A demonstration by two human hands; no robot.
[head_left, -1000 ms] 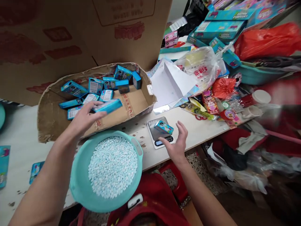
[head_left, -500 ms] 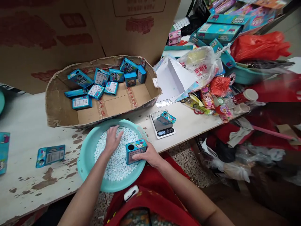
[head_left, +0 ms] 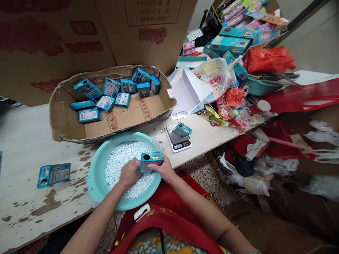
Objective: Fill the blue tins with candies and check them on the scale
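While right hand grips Caramelo box, left hand hold unclear; one box on scale, ten boxes beyond basin.

A gap runs between flat carton and bowl, cardboard tray blocking behind.

Glossy box, smooth plastic bowl, rough-edged cardboard tray; patchy, worn-coated worktop, metal-topped scale near its front edge
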